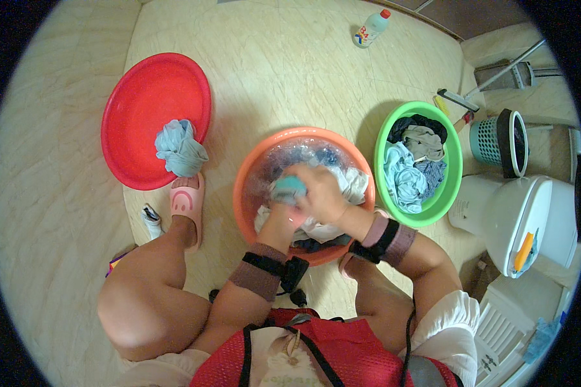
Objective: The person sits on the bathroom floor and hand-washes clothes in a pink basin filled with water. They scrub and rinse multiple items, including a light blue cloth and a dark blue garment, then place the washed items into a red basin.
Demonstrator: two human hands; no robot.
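Both of my hands are together over an orange basin (240,205) of sudsy water and laundry. My right hand (323,193) is closed around a small teal, rounded thing (290,188) whose kind I cannot make out. Close against it and partly beneath is my left hand (285,216); its fingers are mostly hidden and blurred. White cloth (352,184) bunches up to the right of my hands, with dark blue cloth (323,156) in the foam behind them. More dark cloth (323,244) lies along the basin's near side.
A red basin (142,116) at left has a wrung light-blue cloth (179,147) at its edge. At right stands a green basin (457,161) of clothes, before a teal wastebasket (487,140) and white toilet (510,219). A bottle (370,31) stands far off; my slippered foot (186,203) is left.
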